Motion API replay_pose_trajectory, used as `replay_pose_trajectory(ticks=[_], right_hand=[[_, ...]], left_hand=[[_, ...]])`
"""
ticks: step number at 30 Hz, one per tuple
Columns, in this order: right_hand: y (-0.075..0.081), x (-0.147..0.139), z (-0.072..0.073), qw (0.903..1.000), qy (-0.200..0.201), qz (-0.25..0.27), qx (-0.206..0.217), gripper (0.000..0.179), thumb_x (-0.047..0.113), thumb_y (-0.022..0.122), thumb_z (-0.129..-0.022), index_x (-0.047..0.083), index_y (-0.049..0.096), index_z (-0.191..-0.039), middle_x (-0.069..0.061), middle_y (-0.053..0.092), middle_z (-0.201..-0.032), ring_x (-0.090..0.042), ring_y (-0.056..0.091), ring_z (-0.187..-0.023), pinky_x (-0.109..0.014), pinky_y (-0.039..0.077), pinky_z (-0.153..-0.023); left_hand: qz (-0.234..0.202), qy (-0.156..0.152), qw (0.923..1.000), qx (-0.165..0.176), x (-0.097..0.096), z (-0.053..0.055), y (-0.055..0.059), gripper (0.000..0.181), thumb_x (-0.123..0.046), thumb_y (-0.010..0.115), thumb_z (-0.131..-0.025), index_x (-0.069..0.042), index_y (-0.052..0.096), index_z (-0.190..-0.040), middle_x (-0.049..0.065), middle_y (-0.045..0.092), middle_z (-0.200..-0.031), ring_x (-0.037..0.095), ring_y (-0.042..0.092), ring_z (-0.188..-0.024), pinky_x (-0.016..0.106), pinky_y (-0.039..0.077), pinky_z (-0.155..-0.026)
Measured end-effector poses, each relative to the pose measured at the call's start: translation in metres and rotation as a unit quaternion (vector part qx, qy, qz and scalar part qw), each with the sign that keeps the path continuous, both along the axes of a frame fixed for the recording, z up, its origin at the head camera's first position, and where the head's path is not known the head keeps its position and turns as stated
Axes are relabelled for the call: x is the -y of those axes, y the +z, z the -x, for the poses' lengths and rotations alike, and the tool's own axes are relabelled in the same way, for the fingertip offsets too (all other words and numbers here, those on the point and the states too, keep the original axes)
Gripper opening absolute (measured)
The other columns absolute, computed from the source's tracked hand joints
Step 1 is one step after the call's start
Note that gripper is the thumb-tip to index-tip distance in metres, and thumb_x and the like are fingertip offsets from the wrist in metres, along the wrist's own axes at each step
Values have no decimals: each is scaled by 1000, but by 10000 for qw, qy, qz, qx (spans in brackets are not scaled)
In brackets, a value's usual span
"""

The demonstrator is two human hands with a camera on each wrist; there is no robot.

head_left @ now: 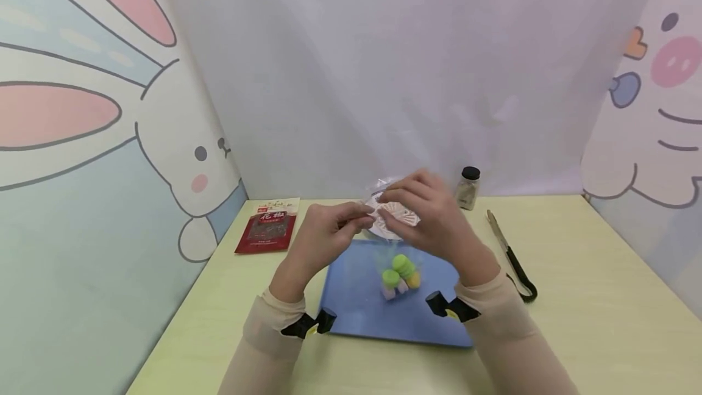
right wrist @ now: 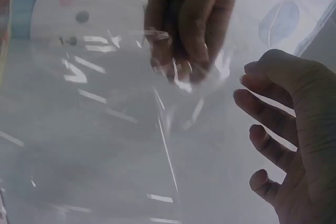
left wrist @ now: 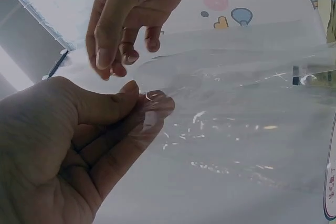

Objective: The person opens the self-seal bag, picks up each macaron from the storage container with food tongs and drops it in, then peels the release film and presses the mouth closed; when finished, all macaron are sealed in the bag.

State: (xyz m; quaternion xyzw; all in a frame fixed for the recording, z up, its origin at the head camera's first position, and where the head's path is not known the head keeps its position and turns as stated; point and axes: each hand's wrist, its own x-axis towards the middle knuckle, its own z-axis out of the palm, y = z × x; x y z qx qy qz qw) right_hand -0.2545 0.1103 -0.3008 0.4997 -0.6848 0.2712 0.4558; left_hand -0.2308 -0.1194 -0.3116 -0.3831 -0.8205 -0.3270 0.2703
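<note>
My left hand (head_left: 331, 233) pinches the top edge of a clear plastic bag (left wrist: 236, 114) between thumb and fingers. The bag hangs down from there, with several small green, yellow and lilac pieces (head_left: 402, 268) showing in its lower part. Those pieces overlap the blue tray (head_left: 356, 309) in the head view. Just right of the pinched edge, my right hand (head_left: 439, 218) is raised with loosely curved, spread fingers. In the right wrist view that hand (right wrist: 299, 114) holds nothing, and its fingertips stand apart from the left hand and the crumpled bag corner.
Behind the hands is a round white item (head_left: 403, 215) with a fan-like pattern, partly hidden. A red packet (head_left: 269, 230) lies at the back left. To the right stand a black-lidded jar (head_left: 468, 189) and, nearer, a black-handled tool (head_left: 512, 258) with a long narrow end.
</note>
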Motion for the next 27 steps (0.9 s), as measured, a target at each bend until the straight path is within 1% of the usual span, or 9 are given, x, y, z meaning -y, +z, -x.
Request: replay_pose_trajectory(ticks=[2,5,8,10,13,16,20,24,27], right_hand=[[-1,10,-4,9999,113,-92,-14,18,19,72,-91,5,73,-103,-6,71,-103,-27,62,-96,-40,50,-85],[-2,20,-9,10000,39,17,-81,19,21,73,-91,6,73,-103,-6,71,-102,-26,63,-97,-42,50,-85],[-4,24,-10,9996,-184,180,-144,16,24,72,-92,10,74,-99,-3,72,-98,-26,63,-93,-43,46,-79],[-6,25,-10,9992,-283,235,-152,16,25,71,-93,11,75,-98,-2,72,-96,-25,63,-91,-44,43,-75],[-7,25,-9,9995,-224,202,-91,17,26,70,-94,11,75,-99,-1,72,-96,-24,63,-91,-43,44,-74],[-7,24,-8,9999,-79,122,-33,16,24,70,-94,11,75,-101,-2,72,-98,-23,63,-92,-42,46,-73],[-6,21,-7,9999,73,110,-31,11,19,72,-94,11,75,-99,-1,73,-98,-23,63,-93,-41,47,-73],[-5,19,-6,9998,76,180,-78,9,19,72,-93,11,75,-97,0,73,-96,-23,62,-89,-41,45,-72],[-4,16,-5,9997,-27,233,-58,10,20,70,-95,12,75,-95,0,73,-93,-23,60,-84,-40,41,-69]], left_hand=[[29,-27,10000,-54,-1,-2,0,14,-11,74,-93,-9,78,-105,-4,73,-80,-1,48,-54,20,43,-52],[119,6,9997,-195,-2,-5,2,12,-9,70,-95,-10,77,-105,-6,63,-67,-1,39,-48,20,37,-47],[204,37,9993,-321,-3,-8,2,8,-7,68,-95,-10,75,-99,-8,51,-60,0,33,-45,20,33,-46],[285,47,9989,-375,-4,-9,2,8,-7,68,-96,-11,74,-98,-8,50,-60,0,33,-45,20,33,-46],[442,112,9979,-453,-4,-10,2,10,-6,68,-95,-10,74,-102,-7,51,-61,0,33,-46,19,33,-47],[583,190,9966,-548,-4,-11,3,14,-6,69,-94,-9,74,-107,-7,49,-59,1,31,-46,20,32,-47],[652,163,9957,-632,-5,-9,4,13,-11,73,-93,-10,75,-107,-8,47,-57,1,30,-48,20,32,-49],[582,8,9960,-671,-5,-7,3,14,-13,74,-92,-10,76,-106,-8,56,-60,0,33,-48,18,34,-50],[465,-52,9970,-618,-4,-5,3,14,-12,75,-91,-9,77,-105,-6,66,-69,0,38,-49,18,38,-51]])
